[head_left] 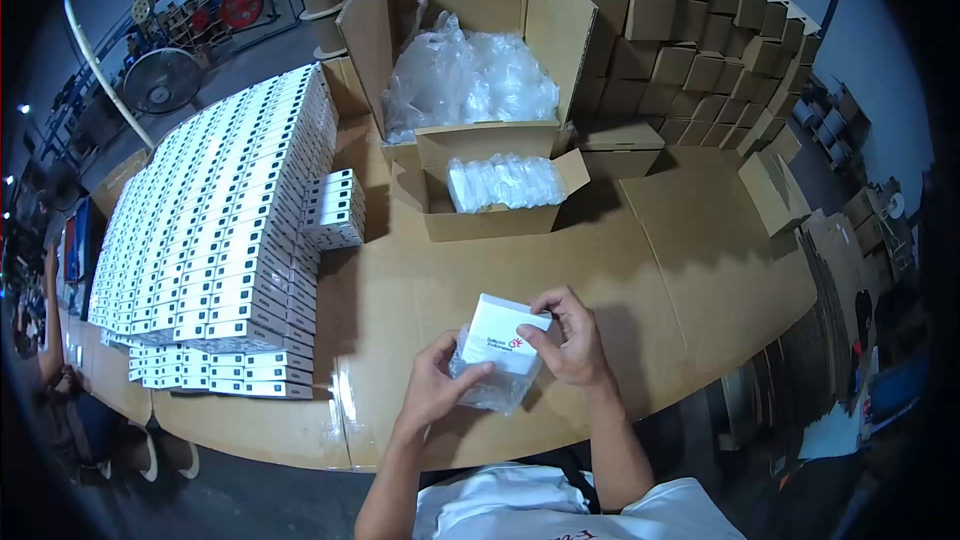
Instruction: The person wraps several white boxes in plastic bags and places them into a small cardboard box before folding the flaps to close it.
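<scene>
White box (503, 333) — both hands | clear bag (492, 390) contents blurred, possibly cable

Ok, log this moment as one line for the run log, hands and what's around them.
left hand: holds clear bag | right hand: grips small white box | behind: open carton of bagged parts | left: stacked white boxes

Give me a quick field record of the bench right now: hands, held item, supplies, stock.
left hand: grips the clear plastic bag under the box
right hand: fingers on the small white box, at its upper right edge
small carton: open, holds clear bags
large carton: open, behind it, full of clear plastic
finished stock: white boxes stacked in rows, left
table: covered in cardboard
brown cartons: stacked far right
</scene>
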